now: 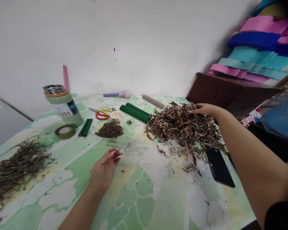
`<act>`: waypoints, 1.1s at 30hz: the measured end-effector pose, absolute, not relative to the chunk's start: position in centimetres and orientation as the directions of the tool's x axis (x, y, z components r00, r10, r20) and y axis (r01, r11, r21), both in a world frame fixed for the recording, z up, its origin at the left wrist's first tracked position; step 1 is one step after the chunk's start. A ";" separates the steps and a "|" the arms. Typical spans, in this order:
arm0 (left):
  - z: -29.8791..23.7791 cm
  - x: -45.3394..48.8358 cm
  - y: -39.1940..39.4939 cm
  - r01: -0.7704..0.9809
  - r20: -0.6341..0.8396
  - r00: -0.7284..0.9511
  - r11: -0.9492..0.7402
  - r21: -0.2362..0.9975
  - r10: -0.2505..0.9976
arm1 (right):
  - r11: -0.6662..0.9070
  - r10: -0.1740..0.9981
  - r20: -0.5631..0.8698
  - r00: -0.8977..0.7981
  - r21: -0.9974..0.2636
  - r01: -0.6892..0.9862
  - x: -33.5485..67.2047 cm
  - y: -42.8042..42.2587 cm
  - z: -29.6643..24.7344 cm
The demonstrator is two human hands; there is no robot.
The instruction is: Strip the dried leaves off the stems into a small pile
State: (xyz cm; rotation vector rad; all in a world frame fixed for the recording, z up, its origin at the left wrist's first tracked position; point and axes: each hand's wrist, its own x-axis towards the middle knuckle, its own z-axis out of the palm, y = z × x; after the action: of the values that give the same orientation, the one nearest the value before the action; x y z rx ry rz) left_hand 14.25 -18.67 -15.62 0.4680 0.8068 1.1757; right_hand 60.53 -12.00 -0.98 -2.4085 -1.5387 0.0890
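My left hand (pixel 105 167) rests palm up over the table's near middle. Its thumb and fingertips are curled together in a pinch; whatever is between them is too small to name. My right hand (pixel 207 109) reaches to the top back of a large pile of dried leaves (pixel 182 126). Its fingers are stretched apart and touch the leaves, and some fingertips are partly hidden among them. Ahead of my left hand lies a small heap of dark crumbled leaves (pixel 109 129). Behind that stands a small white cup (pixel 116 116) with a pale stick leaning in it.
A heap of dry stems (pixel 19 167) lies left. Around the back are a green flask (pixel 67 110), green tape (pixel 64 131), short green rolls (pixel 85 127), scissors (pixel 102 114) and longer green rolls (pixel 135 112). A black phone (pixel 220 166) lies beside the leaves, under my right arm.
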 end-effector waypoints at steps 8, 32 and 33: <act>-15.7 14.4 -18.8 -0.586 -0.305 0.171 0.346 0.733 0.937 | -0.368 0.928 -0.054 0.369 0.038 0.929 55.2 -12.2 -4.8; -15.6 14.4 -18.8 -0.587 -0.294 0.191 0.349 0.730 0.936 | -0.311 0.888 -0.255 0.383 0.280 0.908 44.7 -12.6 -10.1; -15.6 14.3 -18.8 -0.589 -0.295 0.193 0.351 0.728 0.936 | -0.339 0.896 -0.199 0.397 0.274 0.900 45.5 -12.1 -10.8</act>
State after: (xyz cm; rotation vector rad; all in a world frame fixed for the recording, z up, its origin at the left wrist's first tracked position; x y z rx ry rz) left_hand 14.32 -18.82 -15.57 0.5190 0.8065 1.1396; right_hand 45.55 -12.15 -10.78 -2.8949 -1.9424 0.0227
